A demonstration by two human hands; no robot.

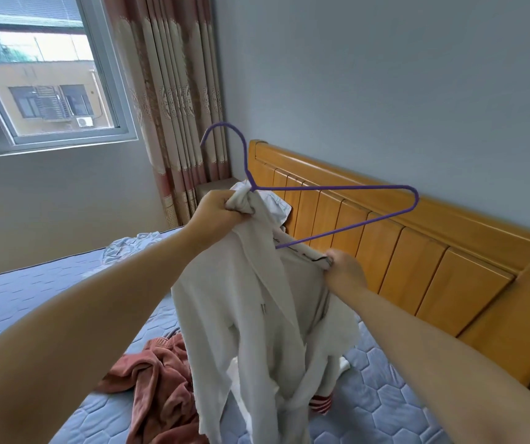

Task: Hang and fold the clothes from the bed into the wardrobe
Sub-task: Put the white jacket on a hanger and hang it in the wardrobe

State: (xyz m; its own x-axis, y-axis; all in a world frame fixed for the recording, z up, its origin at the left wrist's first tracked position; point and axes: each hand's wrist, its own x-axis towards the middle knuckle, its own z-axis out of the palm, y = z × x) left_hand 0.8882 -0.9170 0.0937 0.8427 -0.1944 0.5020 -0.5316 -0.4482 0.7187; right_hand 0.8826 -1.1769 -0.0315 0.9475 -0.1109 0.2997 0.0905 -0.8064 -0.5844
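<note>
Left hand (215, 210): fingers clenched on bunched garment (257, 315) fabric at hanger (337, 188) neck. Right hand (343, 270), at 4 o'clock from it, pinches the collar edge. Garment hangs above the bed (42, 283).

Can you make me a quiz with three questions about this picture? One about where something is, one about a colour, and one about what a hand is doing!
1. Where does the reddish-pink garment lie?
A. on the blue mattress
B. on the windowsill
C. on the headboard

2. What colour is the hanger?
A. green
B. purple
C. yellow

3. What is the left hand doing?
A. resting flat
B. gripping the white garment
C. pulling the curtain

Answers:
1 A: it lies crumpled on the mattress, below the arms.
2 B: its wire is purple all round.
3 B: its fingers curl round bunched white cloth by the hanger's neck.
</note>
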